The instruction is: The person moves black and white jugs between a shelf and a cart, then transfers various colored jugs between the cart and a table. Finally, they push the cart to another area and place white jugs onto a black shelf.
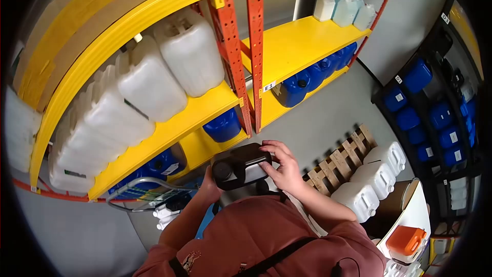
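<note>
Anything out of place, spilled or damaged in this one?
Nothing looks spilled or damaged. The left hand and right hand hold the dark container. The yellow beam at upper left looks bowed, but that is probably lens distortion: other edges near the picture's rim curve too.

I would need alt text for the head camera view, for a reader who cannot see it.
A dark, capped container is held between a person's left hand and right hand. Beyond it, yellow shelves carry whitish canisters and blue containers; to the right are a wooden pallet and white jugs.
</note>
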Demonstrator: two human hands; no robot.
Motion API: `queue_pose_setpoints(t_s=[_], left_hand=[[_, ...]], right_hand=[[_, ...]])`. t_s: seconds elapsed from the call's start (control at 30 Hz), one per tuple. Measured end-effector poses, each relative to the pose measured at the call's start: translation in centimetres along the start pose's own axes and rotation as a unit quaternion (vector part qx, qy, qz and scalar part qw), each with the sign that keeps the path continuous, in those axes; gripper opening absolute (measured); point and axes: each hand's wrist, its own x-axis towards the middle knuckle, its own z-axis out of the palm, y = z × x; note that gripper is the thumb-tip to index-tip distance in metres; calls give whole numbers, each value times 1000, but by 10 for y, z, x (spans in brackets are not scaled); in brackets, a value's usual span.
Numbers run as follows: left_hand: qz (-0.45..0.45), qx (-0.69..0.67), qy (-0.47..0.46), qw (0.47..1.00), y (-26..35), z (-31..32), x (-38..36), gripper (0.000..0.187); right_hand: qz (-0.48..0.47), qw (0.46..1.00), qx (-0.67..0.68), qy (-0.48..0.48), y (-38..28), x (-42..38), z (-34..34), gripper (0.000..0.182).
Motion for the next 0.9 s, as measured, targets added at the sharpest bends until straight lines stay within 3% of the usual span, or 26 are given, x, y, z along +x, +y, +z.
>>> queue_pose_setpoints(t_s=[0.03, 0.1, 0.13, 0.2, 0.37, 0.5, 0.63, 0.73, 0.9], left_hand=[[-2, 4, -10, 1000, 8, 11, 20, 31], [-48, -82, -153, 984, 31, 39, 53, 47], [-54, -81, -156, 983, 36, 52, 66, 47], [-194, -267, -178, 927, 46, 76, 99, 67], [-273, -214, -224, 911, 12, 95, 193, 82], [-333, -151, -283, 887, 27, 129, 271, 80], [-394, -88, -251, 880, 32, 184, 342, 69], [-405, -47, -288, 866, 39, 221, 383, 63], [-415, 52, -272, 867, 40, 304, 429, 69]], right_hand=[[5, 1000, -11, 16, 6, 10, -15, 38], [-6, 997, -55, 50, 20, 31, -41, 38], [20, 996, -42, 72, 19, 41, -51, 36], [32, 992, -34, 119, 27, 59, -69, 34], [76, 977, -62, 190, 60, 94, -107, 32], [110, 958, -128, 231, 76, 123, -130, 29], [153, 928, -123, 318, 99, 141, -158, 27], [166, 911, -151, 345, 116, 150, -189, 25], [191, 894, -154, 375, 166, 168, -263, 23]])
